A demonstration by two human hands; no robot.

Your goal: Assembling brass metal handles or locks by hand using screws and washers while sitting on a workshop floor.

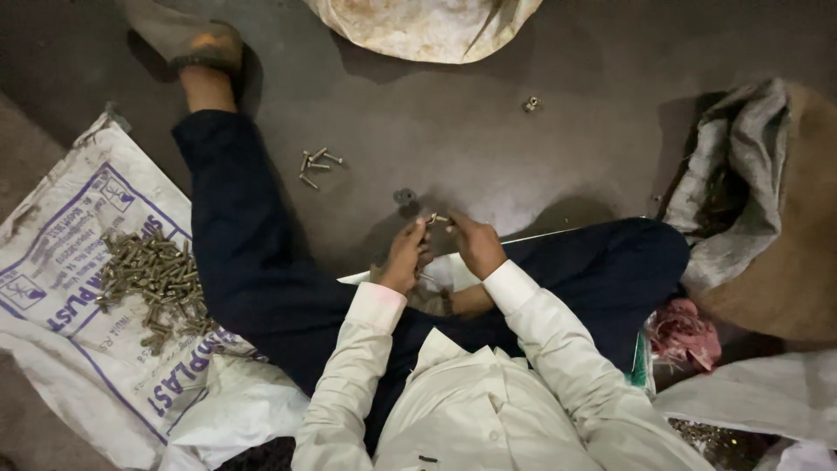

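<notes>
I see my left hand (404, 255) and right hand (475, 244) together above my lap, both pinched shut on one small bolt (436, 219). Left of that bolt a heap of bolts (153, 279) lies on a white sack (78, 349); a few loose bolts (316, 164) sit beyond it.

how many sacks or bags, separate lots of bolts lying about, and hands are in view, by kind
Sacks and bags: 5 (printed white sack, pale sack at top, grey sack, brown sack, white bag)
Lots of bolts lying about: 3 (heap, small cluster, lone piece)
Hands: 2 (left hand, right hand, together on a small bolt)
Total: 10
</notes>
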